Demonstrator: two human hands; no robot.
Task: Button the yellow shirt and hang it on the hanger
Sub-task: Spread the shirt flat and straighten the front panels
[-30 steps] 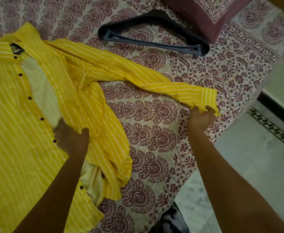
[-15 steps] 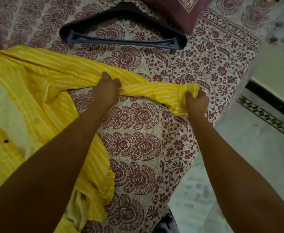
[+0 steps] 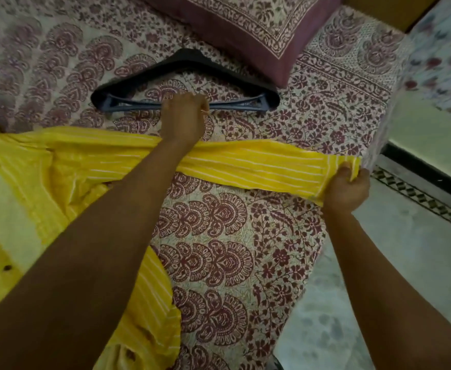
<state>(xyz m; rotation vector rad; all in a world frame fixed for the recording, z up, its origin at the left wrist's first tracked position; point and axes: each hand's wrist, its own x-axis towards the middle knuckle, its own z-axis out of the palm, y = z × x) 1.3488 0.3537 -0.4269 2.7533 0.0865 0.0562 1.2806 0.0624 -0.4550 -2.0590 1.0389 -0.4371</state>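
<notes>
Maroon-printed bedspread (image 3: 219,222) covers the bed, with pale tiled floor (image 3: 379,263) at 4 o'clock. On it the yellow shirt (image 3: 45,166) lies unbuttoned at 9 o'clock, dark buttons (image 3: 6,268) showing, one sleeve (image 3: 245,166) stretched flat toward 3 o'clock. The right hand (image 3: 347,190) pinches the cuff (image 3: 334,172) there. The left hand (image 3: 184,118) reaches over the sleeve to the black hanger (image 3: 187,56) at 12 o'clock, fingers curled at its lower bar; I cannot tell whether it grips. A maroon pillow (image 3: 232,25) lies just beyond.

On the printed bedspread (image 3: 219,263) lie the yellow shirt (image 3: 245,166), a dark hanger (image 3: 232,72) and a maroon pillow (image 3: 232,22).
</notes>
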